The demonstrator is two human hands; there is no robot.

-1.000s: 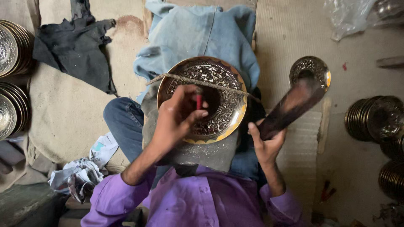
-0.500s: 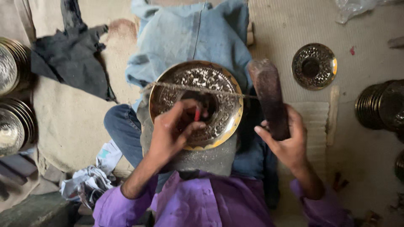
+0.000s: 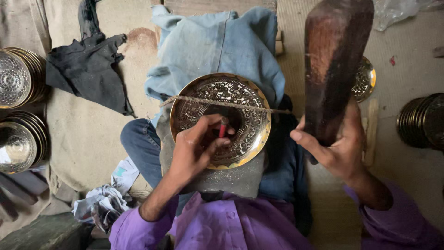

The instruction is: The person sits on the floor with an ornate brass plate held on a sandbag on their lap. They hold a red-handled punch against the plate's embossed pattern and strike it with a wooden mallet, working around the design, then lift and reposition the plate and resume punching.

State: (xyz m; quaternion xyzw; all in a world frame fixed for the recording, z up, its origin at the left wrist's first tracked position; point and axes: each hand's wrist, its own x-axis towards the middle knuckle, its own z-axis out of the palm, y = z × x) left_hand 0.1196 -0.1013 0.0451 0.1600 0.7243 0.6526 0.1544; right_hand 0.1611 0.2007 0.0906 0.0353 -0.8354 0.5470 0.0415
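The left hand (image 3: 196,150) pinches a small red-tipped punch (image 3: 223,127) upright on the centre of an embossed brass plate (image 3: 221,119), which lies on a grey stone block (image 3: 217,178) across the lap. At three o'clock, the right hand (image 3: 335,146) clenches a dark wooden mallet (image 3: 335,65), raised well clear of the plate. A twisted cord (image 3: 222,103) crosses the plate's upper half.

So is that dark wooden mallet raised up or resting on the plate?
Raised. The right hand holds the wooden mallet upright, off to the side of the engraved brass plate, touching nothing else.
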